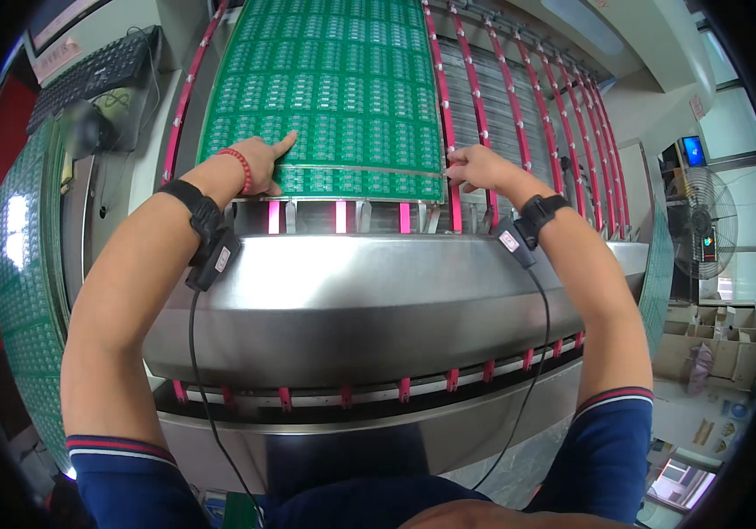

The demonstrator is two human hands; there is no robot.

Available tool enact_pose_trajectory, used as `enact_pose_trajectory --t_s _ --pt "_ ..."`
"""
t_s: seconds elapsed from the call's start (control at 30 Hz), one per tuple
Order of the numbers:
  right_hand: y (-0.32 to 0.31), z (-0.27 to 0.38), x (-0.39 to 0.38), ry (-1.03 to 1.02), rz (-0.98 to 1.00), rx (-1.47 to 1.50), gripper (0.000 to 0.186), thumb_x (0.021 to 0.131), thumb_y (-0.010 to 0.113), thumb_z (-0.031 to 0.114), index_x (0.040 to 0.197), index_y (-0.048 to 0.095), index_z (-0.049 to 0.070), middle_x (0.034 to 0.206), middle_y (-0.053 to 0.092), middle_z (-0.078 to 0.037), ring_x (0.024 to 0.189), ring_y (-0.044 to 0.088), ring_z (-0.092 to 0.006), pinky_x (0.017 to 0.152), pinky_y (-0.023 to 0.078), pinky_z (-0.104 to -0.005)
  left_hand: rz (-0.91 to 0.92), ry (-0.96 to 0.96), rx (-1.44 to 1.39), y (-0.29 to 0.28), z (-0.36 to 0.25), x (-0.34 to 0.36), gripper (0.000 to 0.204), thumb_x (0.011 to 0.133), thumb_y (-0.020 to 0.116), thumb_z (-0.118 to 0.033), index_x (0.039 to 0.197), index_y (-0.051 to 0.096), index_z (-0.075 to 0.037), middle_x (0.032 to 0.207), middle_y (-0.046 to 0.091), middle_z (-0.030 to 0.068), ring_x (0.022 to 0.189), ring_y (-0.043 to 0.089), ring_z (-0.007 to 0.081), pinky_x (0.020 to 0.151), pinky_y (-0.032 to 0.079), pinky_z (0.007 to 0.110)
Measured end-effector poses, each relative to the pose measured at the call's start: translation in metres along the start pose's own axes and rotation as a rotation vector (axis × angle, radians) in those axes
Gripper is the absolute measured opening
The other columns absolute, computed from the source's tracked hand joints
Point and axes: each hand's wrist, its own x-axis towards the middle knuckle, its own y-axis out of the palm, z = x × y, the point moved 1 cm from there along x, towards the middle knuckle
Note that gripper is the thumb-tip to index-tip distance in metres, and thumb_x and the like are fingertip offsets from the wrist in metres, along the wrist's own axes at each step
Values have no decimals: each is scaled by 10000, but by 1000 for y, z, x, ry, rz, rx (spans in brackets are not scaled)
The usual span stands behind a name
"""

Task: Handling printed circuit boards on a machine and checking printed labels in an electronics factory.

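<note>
A large green circuit board panel (325, 84) lies on a machine bed with red rails (503, 75). My left hand (260, 165) rests on its lower left part, index finger stretched forward on the surface and thumb apart toward the near edge. My right hand (475, 167) is curled at the panel's right edge near the lower corner, fingertips closed on that edge. Dark straps with small cabled devices circle both wrists, and a red bead bracelet is on the left one. A rounded steel bar (369, 291) spans the machine below my hands.
A stack of green panels (25, 291) stands at the left, below a black keyboard (92, 75) and cables. At the right are more panels (655, 295), a standing fan (700, 220) and cardboard boxes (713, 344). Red clips line the machine's front rail (378, 392).
</note>
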Motion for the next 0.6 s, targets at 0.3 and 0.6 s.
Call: enact_pose_trajectory --t_s 0.3,0.6 --pt "5 10 28 291 47 203 335 647 788 178 634 484 37 590 566 -58 445 551 -119 385 487 -255 -202 120 -392 -11 14 -114 658 797 630 -315 1329 321 -79 1006 561 214 961 558 320 833 445 379" --pt "-2 -11 34 284 13 351 262 682 764 182 690 567 11 525 543 -48 382 487 -127 368 430 -225 -229 88 -616 35 -4 -271 600 771 655 -325 1235 432 -16 978 567 173 866 580 272 774 470 349"
